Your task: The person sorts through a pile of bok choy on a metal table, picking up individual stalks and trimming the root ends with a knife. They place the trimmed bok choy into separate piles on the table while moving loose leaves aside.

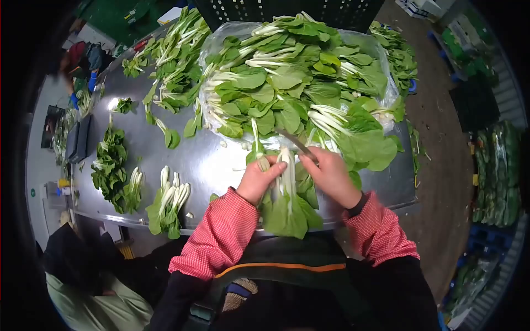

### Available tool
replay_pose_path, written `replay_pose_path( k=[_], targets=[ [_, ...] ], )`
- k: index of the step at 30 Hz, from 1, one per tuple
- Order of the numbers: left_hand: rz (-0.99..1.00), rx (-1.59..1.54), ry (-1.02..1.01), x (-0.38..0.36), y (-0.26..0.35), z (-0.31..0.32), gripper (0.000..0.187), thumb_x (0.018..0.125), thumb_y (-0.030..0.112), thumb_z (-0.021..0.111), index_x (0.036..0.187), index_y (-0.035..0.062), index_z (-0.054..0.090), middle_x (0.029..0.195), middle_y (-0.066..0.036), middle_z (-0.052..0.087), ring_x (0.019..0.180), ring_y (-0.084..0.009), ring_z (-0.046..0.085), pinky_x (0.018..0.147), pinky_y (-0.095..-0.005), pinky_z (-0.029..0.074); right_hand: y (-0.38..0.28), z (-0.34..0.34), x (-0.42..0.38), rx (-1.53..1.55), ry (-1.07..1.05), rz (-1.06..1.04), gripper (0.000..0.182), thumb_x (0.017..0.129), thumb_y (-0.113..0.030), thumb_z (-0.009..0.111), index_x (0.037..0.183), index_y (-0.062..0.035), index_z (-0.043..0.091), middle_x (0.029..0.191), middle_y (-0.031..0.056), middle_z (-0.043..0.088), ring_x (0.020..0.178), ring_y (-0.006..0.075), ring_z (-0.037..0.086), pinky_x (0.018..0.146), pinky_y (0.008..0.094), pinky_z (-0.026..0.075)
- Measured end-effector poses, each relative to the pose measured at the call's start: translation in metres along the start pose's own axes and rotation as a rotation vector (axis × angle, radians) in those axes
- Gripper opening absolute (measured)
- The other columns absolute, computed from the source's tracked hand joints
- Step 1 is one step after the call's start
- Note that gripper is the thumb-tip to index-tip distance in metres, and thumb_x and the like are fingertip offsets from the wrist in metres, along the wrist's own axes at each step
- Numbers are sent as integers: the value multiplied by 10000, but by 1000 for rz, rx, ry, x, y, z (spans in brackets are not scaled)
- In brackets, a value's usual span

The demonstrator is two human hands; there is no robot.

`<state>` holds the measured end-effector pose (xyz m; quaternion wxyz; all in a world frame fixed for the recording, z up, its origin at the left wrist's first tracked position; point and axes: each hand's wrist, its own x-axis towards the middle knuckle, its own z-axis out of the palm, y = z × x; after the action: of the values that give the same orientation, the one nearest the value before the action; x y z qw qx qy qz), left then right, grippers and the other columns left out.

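My left hand (261, 179) is closed around a head of bok choy (287, 212), its pale stems up and its leaves hanging toward me over the table's near edge. In my right hand (330, 174) is a knife (297, 143), its blade slanting up to the left just above the cut stem ends. Another small stalk (255, 135) stands by my left fingers. Behind both hands lies a large heap of bok choy (287, 77) on a clear plastic bag (210, 49).
Trimmed bunches (171, 201) lie on the metal table (212, 176) to the left, with darker greens (109, 165) beyond. A dark crate (292, 12) stands at the back. One person (91, 60) with blue gloves works far left; another person (99, 295) is at lower left.
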<state>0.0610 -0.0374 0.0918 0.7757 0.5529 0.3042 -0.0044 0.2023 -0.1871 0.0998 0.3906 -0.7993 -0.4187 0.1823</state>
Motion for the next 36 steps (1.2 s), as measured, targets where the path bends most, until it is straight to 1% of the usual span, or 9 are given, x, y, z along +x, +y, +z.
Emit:
replay_pose_path(
  k=[6,12,16,18,20,25,27,32,36],
  targets=[
    [-9,-46,-57,-3,16,-4,224,910,190,643,1035,4,647,809,-13,655,671,-80,587,606,-215,470,2,-12,11,-362,40,-374,111,817,-145,623,910,-85,638,772,79,571,689,283,605,596,375,498],
    [-42,-205,-114,-2,15,-8,369,905,170,634,1222,7,539,942,-32,642,782,-78,618,625,-205,486,53,7,-2,119,-61,132,219,868,-198,649,1025,-44,642,902,51,656,731,204,638,668,314,494],
    [-4,-148,-105,4,8,-10,497,896,162,643,1334,34,447,992,-23,623,791,-70,595,604,-189,472,3,9,6,596,-170,8,267,863,-197,681,1046,-10,625,783,-14,616,710,139,602,676,279,486],
    [-73,-79,-66,2,16,-10,554,866,123,676,1356,38,432,1007,-22,601,840,-69,568,653,-198,479,-3,1,12,699,-263,312,255,855,-189,691,1014,-1,620,768,-1,610,707,117,593,659,260,482],
    [230,223,168,12,-7,-25,602,823,116,726,1345,26,440,1003,-47,620,837,-92,584,687,-217,498,-2,-2,13,820,-263,484,251,843,-196,708,955,6,611,770,11,601,701,80,577,635,236,476],
    [246,262,-87,-7,14,-12,602,768,37,761,1308,48,496,1036,-48,614,957,-133,588,872,-290,486,-5,27,15,585,-134,168,293,810,-233,723,945,4,618,742,1,585,689,86,552,607,244,453],
    [266,234,-166,-3,14,-11,489,805,21,713,1262,55,544,1006,-14,613,900,-102,584,821,-266,493,-11,24,15,586,-213,98,300,810,-229,713,973,9,629,752,4,580,722,90,548,635,252,453],
    [105,118,-89,-3,0,-55,289,853,54,662,1134,68,595,946,-1,621,857,-92,587,771,-254,489,13,-3,16,-116,-77,31,373,785,-325,699,1035,-56,632,924,150,623,789,351,625,704,418,501],
    [37,-259,-45,-5,1,-47,166,844,41,660,983,69,575,863,-25,613,798,-143,615,720,-290,506,73,-8,39,-478,217,6,270,780,-235,683,946,-42,595,904,153,582,767,332,621,658,433,509]
  ],
)
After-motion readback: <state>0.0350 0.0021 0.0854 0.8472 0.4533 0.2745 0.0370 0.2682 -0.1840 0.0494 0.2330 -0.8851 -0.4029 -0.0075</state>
